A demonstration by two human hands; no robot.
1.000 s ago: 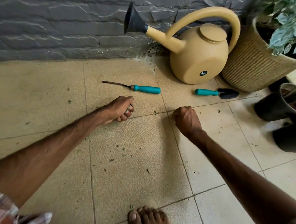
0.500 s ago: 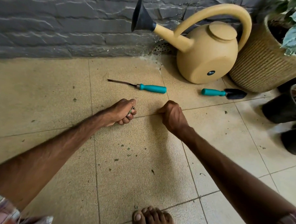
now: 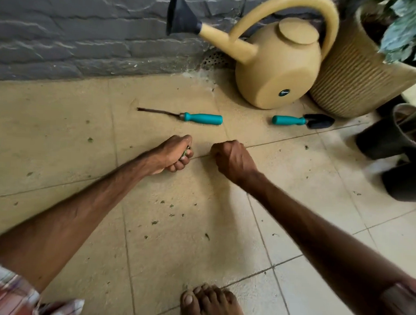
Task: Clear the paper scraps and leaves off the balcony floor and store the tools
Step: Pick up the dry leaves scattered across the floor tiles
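Leaf bits point(image 3: 154, 222) litter tiles point(image 3: 59, 125) at 6 o'clock of my fists; left hand point(image 3: 176, 153) grips green scraps point(image 3: 185, 153), right hand point(image 3: 231, 158) curled, contents unclear. Loosening my left grip could spill scraps down again.

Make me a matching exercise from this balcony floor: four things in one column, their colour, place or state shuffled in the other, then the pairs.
Things
1. watering can
2. trowel
3. thin-shafted tool
4. left hand

Descriptions
a. grips green leaf bits
b. lies flat, black blade toward the dark pots
c. lies flat, metal shaft pointing to the picture's left
d. beige, beside the ribbed planter

Pairs: 1-d, 2-b, 3-c, 4-a
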